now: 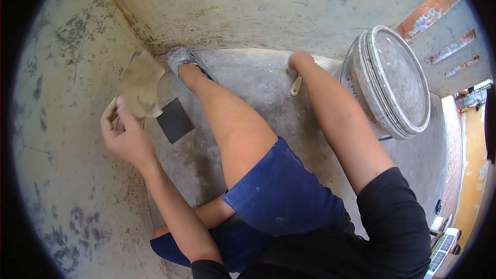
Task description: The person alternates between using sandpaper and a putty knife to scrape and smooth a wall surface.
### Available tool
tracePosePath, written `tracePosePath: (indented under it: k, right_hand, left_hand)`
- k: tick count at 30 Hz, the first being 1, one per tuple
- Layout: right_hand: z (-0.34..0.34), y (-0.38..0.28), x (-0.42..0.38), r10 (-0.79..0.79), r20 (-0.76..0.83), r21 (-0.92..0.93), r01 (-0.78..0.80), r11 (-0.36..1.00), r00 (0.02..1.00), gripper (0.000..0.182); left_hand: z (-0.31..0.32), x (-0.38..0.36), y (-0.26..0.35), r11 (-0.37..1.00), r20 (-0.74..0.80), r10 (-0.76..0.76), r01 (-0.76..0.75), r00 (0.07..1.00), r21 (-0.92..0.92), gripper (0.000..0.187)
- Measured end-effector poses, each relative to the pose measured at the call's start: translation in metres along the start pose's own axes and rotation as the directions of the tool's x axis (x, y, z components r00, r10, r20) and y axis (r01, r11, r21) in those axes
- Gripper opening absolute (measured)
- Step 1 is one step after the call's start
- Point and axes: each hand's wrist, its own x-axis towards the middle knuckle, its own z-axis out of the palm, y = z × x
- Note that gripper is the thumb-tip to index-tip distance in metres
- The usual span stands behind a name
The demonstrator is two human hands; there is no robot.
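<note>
My left hand (126,132) is raised at the left, with thumb and fingers closed on the lower edge of a tan sheet of sandpaper (142,83), slightly blurred. On the floor just beyond that hand lies a dark square of sandpaper (175,121). Reaching down near the foot of the far wall, my right hand (300,61) is curled, its fingertips hidden. The cream handle of a putty knife (295,87), with a hole in its end, sticks out under this hand; its blade is out of sight.
A lidded, stained plastic bucket (356,72) stands right of my right arm. Scuffed walls (67,98) meet in a corner at the upper left. My sandalled foot (188,62) rests on the concrete floor (243,72) near the far wall. Assorted items (444,250) are at the lower right edge.
</note>
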Motion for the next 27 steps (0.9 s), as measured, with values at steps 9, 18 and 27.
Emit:
tracePosePath:
  k: [9,18,27]
  right_hand:
    - [0.124,0.005,-0.035,0.482,-0.457,0.437,-0.284,0.854,0.747,0.037]
    - [0.136,0.000,-0.064,0.377,-0.403,0.743,0.058,0.667,0.834,0.022]
    - [-0.011,-0.048,-0.194,-0.472,-0.246,0.955,0.129,-0.267,0.846,0.025]
  left_hand:
    - [0.102,-0.012,0.077,0.962,0.686,-0.093,0.242,0.722,-0.125,0.024]
    - [0.130,-0.032,0.083,0.951,0.762,-0.229,0.307,0.605,0.042,0.028]
    - [0.007,-0.003,-0.024,0.946,0.403,-0.324,0.307,0.856,0.110,0.026]
